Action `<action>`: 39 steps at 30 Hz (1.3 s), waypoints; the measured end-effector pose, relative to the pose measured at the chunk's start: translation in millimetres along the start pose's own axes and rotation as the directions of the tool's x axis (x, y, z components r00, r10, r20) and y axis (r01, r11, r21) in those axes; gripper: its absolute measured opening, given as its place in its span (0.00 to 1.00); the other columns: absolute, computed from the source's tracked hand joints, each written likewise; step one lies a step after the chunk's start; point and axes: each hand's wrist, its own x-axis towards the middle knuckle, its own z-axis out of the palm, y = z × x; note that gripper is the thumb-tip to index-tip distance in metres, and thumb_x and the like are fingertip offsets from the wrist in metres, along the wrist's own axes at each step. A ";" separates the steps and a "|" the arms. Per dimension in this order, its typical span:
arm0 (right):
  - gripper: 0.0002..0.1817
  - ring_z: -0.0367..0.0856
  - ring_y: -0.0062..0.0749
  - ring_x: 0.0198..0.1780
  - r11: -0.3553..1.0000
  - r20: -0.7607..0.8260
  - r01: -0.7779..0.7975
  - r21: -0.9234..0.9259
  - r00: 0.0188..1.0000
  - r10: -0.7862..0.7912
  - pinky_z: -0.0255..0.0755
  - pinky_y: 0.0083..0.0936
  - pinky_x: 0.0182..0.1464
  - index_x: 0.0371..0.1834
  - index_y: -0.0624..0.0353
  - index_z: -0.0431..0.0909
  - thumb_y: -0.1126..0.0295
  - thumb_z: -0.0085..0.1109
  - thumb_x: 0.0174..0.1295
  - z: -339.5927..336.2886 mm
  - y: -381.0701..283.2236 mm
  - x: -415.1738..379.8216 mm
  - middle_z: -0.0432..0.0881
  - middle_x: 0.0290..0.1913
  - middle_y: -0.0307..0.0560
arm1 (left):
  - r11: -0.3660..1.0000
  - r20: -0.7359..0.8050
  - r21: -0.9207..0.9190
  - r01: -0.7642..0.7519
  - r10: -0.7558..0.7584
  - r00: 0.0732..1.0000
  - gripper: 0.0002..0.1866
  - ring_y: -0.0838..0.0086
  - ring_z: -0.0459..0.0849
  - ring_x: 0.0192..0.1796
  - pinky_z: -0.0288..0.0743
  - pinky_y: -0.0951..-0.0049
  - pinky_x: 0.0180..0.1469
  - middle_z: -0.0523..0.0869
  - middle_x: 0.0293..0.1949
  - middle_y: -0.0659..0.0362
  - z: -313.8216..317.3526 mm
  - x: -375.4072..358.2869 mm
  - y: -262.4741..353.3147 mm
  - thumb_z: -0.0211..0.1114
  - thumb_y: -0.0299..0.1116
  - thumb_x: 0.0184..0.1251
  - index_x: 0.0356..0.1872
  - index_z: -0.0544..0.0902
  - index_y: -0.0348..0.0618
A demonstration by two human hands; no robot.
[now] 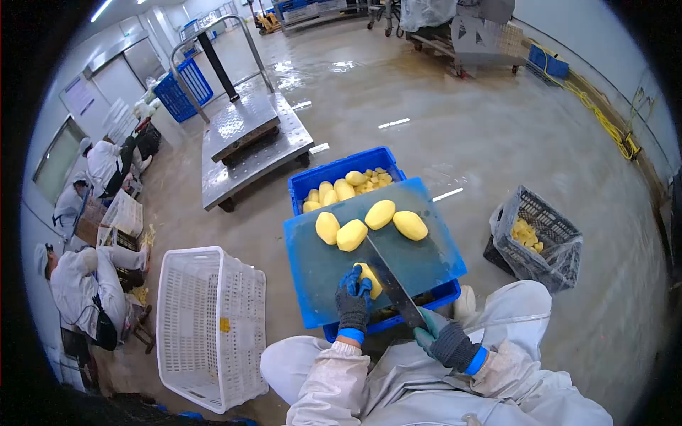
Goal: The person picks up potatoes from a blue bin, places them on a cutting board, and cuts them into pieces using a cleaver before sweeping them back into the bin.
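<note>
A green cutting board (305, 277) with blue edges lies across a blue crate (298, 186). My left hand (353, 302), in a grey and blue glove, grips a peeled potato (368, 279) on the board. My right hand (446, 341), gloved too, is wrapped round the handle of a large knife (395, 285). Its blade slants up and left over the board, just right of the held potato. Beyond lie several whole peeled potatoes (352, 235), one close to the knife tip. More potatoes (344, 189) and cut pieces fill the crate's far end.
A white basket (213, 326) stands at my left. To the right is a lined black crate (543, 238) holding yellow pieces (526, 234). A metal platform cart (266, 160) stands ahead on the wet floor. Several people (89, 284) sit along the left wall. A yellow hose (604, 121) lies far right.
</note>
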 end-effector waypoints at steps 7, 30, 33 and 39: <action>0.20 0.78 0.56 0.43 0.989 -0.004 0.026 -0.147 1.000 -0.027 0.72 0.42 0.42 0.53 0.60 0.69 0.64 0.53 0.59 -4.0 -6.1 -4.1 0.78 0.41 0.61 | 0.999 -0.050 -0.013 -0.036 0.035 0.998 0.20 0.52 0.77 0.52 0.69 0.59 0.56 0.78 0.50 0.45 7.0 0.0 -8.4 0.63 0.37 0.61 0.52 0.77 0.40; 0.16 0.81 0.57 0.34 0.863 0.046 -0.139 -0.485 0.982 0.184 0.73 0.47 0.36 0.39 0.63 0.67 0.60 0.51 0.59 39.0 12.9 74.1 0.80 0.30 0.64 | 0.986 0.085 0.167 0.014 -0.028 0.996 0.21 0.50 0.72 0.57 0.65 0.57 0.60 0.77 0.52 0.43 0.4 -0.5 -4.0 0.60 0.37 0.62 0.54 0.75 0.37; 0.16 0.81 0.57 0.34 0.874 0.017 -0.151 -0.462 0.984 0.179 0.73 0.48 0.35 0.40 0.62 0.67 0.60 0.51 0.59 35.3 27.5 78.3 0.80 0.29 0.64 | 0.986 0.086 0.137 -0.090 0.078 0.993 0.27 0.47 0.67 0.61 0.60 0.56 0.63 0.72 0.58 0.42 3.2 -1.1 13.6 0.60 0.37 0.61 0.61 0.69 0.38; 0.15 0.81 0.55 0.33 0.881 0.140 -0.104 -0.462 0.972 0.189 0.73 0.48 0.34 0.41 0.62 0.69 0.61 0.50 0.59 45.2 -6.4 46.6 0.80 0.30 0.61 | 0.978 0.061 0.182 -0.102 0.092 0.994 0.33 0.45 0.63 0.63 0.58 0.54 0.64 0.65 0.63 0.40 -12.2 -11.2 0.6 0.61 0.33 0.59 0.66 0.61 0.39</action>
